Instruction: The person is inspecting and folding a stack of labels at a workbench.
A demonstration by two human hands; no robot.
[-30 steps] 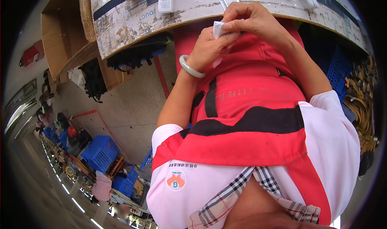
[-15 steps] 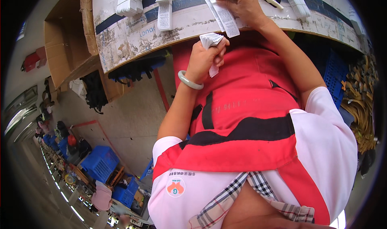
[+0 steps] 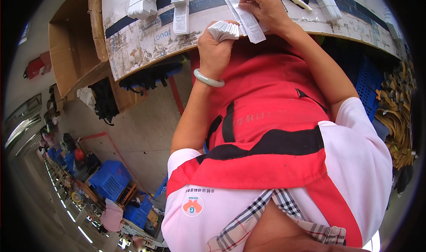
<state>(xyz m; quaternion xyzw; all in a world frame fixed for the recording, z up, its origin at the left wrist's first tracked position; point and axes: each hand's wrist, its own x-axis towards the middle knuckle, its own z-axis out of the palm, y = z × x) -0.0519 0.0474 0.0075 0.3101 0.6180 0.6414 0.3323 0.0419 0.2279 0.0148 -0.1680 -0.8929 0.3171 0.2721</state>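
Observation:
My left hand (image 3: 214,52) is closed round a thick stack of white labels (image 3: 223,31), whose edges fan out above the fist. At the table's front edge lie long white printed label strips (image 3: 249,25), side by side with their ends over the edge. My right hand (image 3: 265,7) rests on these strips, thumb and fingertips pinched at one strip's edge. A white-handled tool (image 3: 298,2), perhaps a small cutter, lies to the right of that hand. The tips of the left fingers are partly hidden behind the stack.
On the worn table (image 3: 142,48) sit a small label bundle (image 3: 180,19), a larger white stack (image 3: 143,2) at left and another white bundle (image 3: 326,2) at right. An open cardboard box (image 3: 75,43) stands left of the table. Blue crates (image 3: 110,180) are on the floor.
My left hand has risen up and to the left with its stack, now beside the table edge. The strips' near ends have shifted slightly; my right hand has barely moved.

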